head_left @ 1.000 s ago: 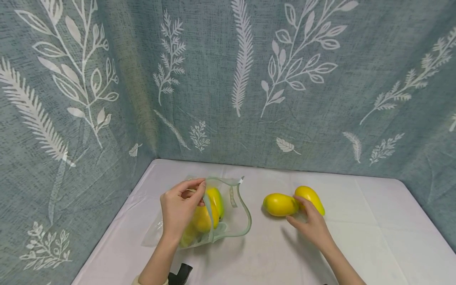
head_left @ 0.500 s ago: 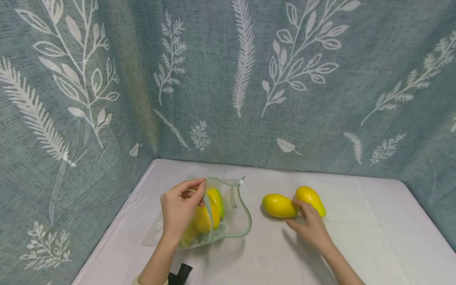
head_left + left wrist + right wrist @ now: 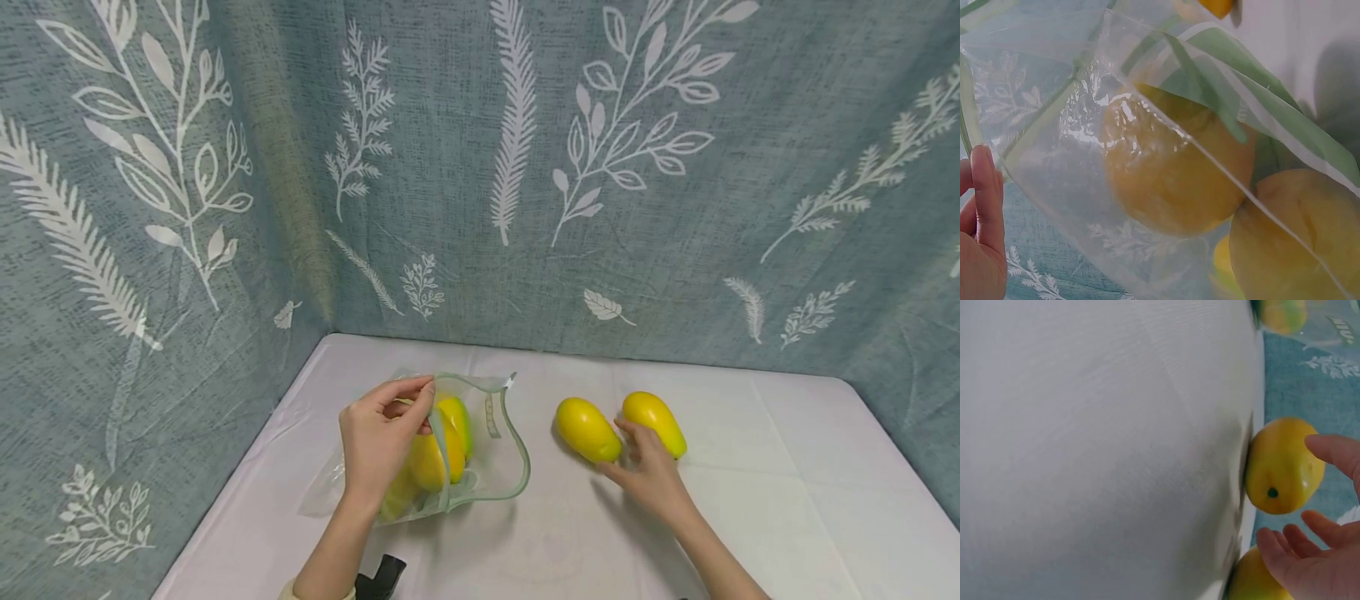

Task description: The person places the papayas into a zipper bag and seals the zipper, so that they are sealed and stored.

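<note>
Evidently the bag (image 3: 492, 415) lies at the left hand (image 3: 381, 437), which pinches its edge, while the loosely spread right hand (image 3: 648, 475) seems at the picking-up step, calling next for closing round the mango (image 3: 587, 429) just to its left.

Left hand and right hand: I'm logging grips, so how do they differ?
The left hand pinches the clear bag at its rim; the right hand is beside two loose yellow fruits. The left hand's thumb and forefinger are together; the right hand's stand apart. Both are bare, above the white table.
</note>
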### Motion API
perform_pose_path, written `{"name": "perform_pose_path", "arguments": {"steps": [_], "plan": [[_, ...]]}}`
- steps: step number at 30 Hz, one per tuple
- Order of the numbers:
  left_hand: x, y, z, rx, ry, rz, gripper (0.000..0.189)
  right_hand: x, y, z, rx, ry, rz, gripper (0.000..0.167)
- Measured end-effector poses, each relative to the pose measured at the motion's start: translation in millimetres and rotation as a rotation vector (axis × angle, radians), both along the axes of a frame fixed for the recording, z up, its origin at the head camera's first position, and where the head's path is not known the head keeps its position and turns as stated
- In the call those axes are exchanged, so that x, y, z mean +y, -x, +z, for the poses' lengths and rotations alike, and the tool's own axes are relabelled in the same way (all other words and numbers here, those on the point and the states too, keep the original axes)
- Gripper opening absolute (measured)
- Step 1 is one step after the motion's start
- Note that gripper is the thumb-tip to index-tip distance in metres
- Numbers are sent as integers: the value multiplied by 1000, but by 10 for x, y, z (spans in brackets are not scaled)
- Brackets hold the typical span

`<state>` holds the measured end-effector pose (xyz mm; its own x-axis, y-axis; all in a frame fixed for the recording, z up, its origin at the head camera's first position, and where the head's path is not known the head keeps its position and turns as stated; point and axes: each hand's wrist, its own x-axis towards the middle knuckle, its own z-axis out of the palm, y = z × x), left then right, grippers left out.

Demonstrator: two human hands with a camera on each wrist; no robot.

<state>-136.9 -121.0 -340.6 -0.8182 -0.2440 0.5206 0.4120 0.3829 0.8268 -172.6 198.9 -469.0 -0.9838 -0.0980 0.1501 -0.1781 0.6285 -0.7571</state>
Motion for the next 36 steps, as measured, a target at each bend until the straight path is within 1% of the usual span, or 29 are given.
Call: {"name": "perform_pose_path", "arguments": {"steps": [4, 7, 11, 17, 25, 33, 36], "plan": [[5, 0, -3, 3, -2, -3, 8, -22, 35, -14, -66, 41, -2, 70], [10, -1, -8, 4, -5, -5, 8, -43, 60, -32, -96, 73, -4, 73], [13, -1, -15, 2, -7, -8, 8, -71, 81, -52, -119, 80, -15, 75], [10, -2, -19, -3, -11, -15, 8, -96, 95, -66, -146, 94, -39, 72], [14, -5, -13, -20, -18, -2, 8, -90, 86, -74, -159, 120, -59, 69], [20, -15, -8, -23, -16, -4, 8, -87, 39, -69, -151, 68, -91, 67], [23, -12, -12, -22, -12, -2, 8, -90, 15, -35, -163, 73, -95, 67]]}}
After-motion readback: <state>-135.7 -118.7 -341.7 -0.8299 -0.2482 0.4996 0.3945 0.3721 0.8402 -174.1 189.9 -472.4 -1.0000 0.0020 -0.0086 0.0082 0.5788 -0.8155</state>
